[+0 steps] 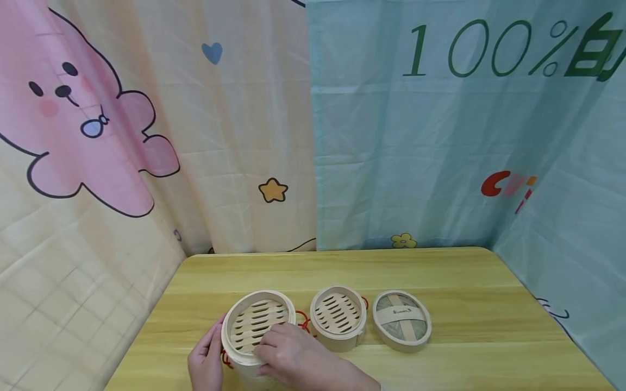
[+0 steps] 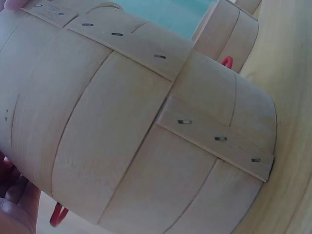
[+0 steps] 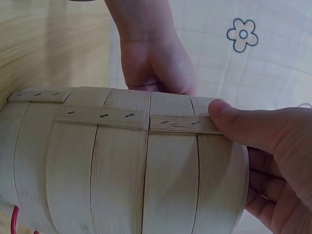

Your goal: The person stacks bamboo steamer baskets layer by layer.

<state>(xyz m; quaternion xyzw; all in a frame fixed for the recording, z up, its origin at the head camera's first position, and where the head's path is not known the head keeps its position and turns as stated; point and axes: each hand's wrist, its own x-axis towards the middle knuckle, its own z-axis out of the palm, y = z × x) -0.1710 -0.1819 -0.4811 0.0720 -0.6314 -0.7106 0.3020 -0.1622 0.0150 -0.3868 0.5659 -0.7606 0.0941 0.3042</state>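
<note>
A tall stack of pale bamboo steamer tiers [image 1: 242, 367] stands at the front left of the table, its slatted floor [image 1: 259, 320] visible from above. On its left side my left hand [image 1: 207, 355] holds the outer wall, with part of that hand [image 2: 19, 202] low in the left wrist view. My right hand [image 1: 293, 353] grips the near right rim. In the right wrist view its thumb [image 3: 226, 114] presses the outer wall beside a stapled strip, and the other fingers reach over the rim. Stapled joints [image 2: 214, 136] mark the tiers in the left wrist view.
A smaller bamboo steamer [image 1: 337, 317] stands right of the stack, and a round woven lid [image 1: 402, 320] with a pale band lies further right. Red cords [image 1: 303, 320] hang between the steamers. Printed curtains [image 1: 313, 136] enclose the wooden table [image 1: 469, 304].
</note>
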